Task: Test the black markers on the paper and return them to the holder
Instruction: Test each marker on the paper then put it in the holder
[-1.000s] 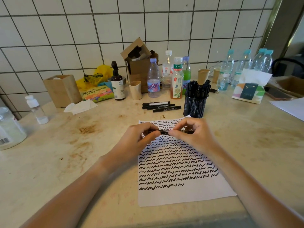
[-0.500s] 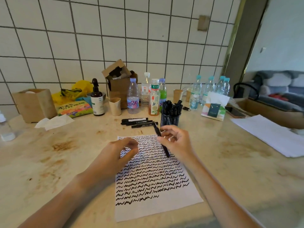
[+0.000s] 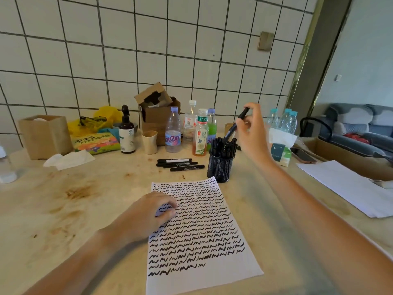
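My right hand (image 3: 253, 133) pinches a capped black marker (image 3: 236, 124) and holds it slanted, its lower end among the markers in the black mesh holder (image 3: 220, 167). The holder stands at the paper's far right corner and is full of several black markers. A white paper (image 3: 204, 271) covered with rows of black squiggles lies in front of me. My left hand (image 3: 153, 211) rests on the paper's left edge, fingers loosely curled, holding nothing. Three more black markers (image 3: 180, 163) lie side by side on the table left of the holder.
Bottles (image 3: 200, 135), a paper cup (image 3: 149, 142), a cardboard box (image 3: 158, 112) and a brown pump bottle (image 3: 126, 135) line the tiled wall. A tissue pack (image 3: 280, 150) stands right of the holder. A sheet stack (image 3: 348, 186) lies at the right. Brown stains mark the tabletop's left side.
Both hands held the marker over the paper a second ago. My right hand has since carried it up to the holder, and my left hand has dropped onto the paper.
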